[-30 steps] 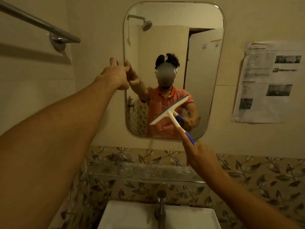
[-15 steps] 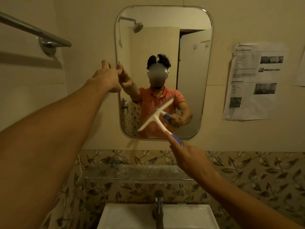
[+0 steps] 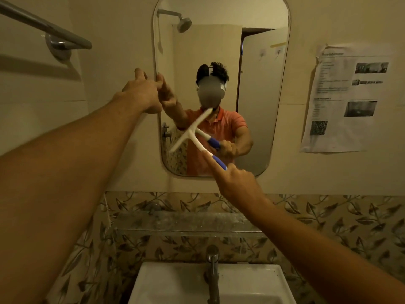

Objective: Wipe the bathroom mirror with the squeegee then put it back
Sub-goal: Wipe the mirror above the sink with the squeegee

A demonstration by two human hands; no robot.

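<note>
A tall rounded mirror point(image 3: 258, 69) hangs on the tiled wall ahead. My right hand point(image 3: 237, 182) grips the blue end of a white squeegee point(image 3: 191, 132), whose blade lies slanted against the lower left part of the glass. My left hand point(image 3: 143, 93) reaches up to the mirror's left edge, with its fingers touching the rim. The mirror shows a person in an orange shirt holding the same squeegee.
A steel towel bar point(image 3: 43, 27) sticks out of the wall at upper left. A printed paper point(image 3: 344, 99) is stuck to the wall right of the mirror. Below are a glass shelf point(image 3: 188, 222), a tap point(image 3: 212, 275) and a white basin point(image 3: 175, 284).
The squeegee has slid leftward across the lower glass and its blade has tilted steeper. My left hand has stayed at the mirror's left edge.
</note>
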